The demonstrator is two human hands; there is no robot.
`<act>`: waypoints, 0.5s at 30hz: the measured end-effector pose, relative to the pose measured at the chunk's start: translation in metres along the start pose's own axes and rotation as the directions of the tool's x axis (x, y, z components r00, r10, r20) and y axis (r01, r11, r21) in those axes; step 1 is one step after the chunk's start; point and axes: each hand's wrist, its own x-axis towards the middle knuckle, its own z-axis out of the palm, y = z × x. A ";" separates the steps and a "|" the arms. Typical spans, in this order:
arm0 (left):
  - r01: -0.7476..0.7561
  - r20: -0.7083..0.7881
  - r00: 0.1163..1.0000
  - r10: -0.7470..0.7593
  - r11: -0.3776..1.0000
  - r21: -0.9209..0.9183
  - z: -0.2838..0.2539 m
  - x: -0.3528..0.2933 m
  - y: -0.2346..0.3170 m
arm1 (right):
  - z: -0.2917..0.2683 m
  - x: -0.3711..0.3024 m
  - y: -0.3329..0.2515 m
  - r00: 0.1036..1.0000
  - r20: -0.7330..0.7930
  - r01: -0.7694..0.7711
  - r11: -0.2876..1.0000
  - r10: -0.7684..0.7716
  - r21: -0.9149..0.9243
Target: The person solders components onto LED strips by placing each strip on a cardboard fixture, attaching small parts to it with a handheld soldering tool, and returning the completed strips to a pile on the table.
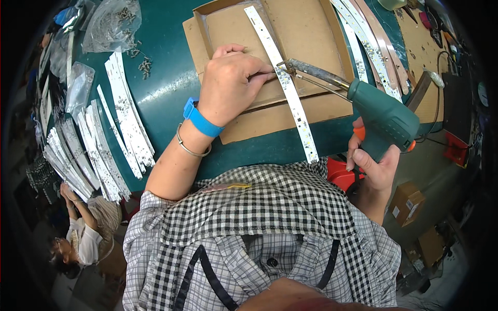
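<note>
A long white LED circuit strip (294, 106) lies slantwise across a shallow cardboard box (259, 124), its near end reaching past the box toward my apron. My left hand (231, 78) is closed in a pinch, thumb and forefinger together at the strip's left edge. Whatever sits between those fingertips is too small to make out. In my right hand (378, 168) is a green soldering gun (384, 114), gripped by its handle. Its dark tip is at the strip, just right of my left fingertips, and a thin rod runs below its barrel.
Stacks of white circuit strips (127, 114) lie left on the green table (166, 72), near a clear plastic bag (111, 26) and loose small metal parts (145, 66). More strips (371, 46) lie at right. Another person (85, 233) sits at lower left. A carton (407, 203) stands on the floor.
</note>
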 end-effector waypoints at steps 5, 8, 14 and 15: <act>-0.011 -0.016 1.000 0.010 1.000 -0.021 0.000 0.000 0.000 | 0.006 0.002 -0.002 1.000 -0.021 -0.011 1.000 0.011 -0.014; -0.003 0.009 1.000 0.002 1.000 0.017 0.000 -0.002 0.000 | 0.008 0.002 0.000 0.998 -0.053 -0.028 0.999 0.027 -0.029; -0.046 -0.011 0.999 0.046 0.999 0.009 0.001 -0.002 -0.001 | -0.002 0.003 -0.001 0.997 -0.017 -0.078 0.995 0.077 -0.056; -0.053 -0.002 0.999 0.053 0.998 0.015 0.001 -0.002 -0.001 | -0.004 0.003 -0.001 0.995 0.019 -0.097 0.994 0.098 -0.046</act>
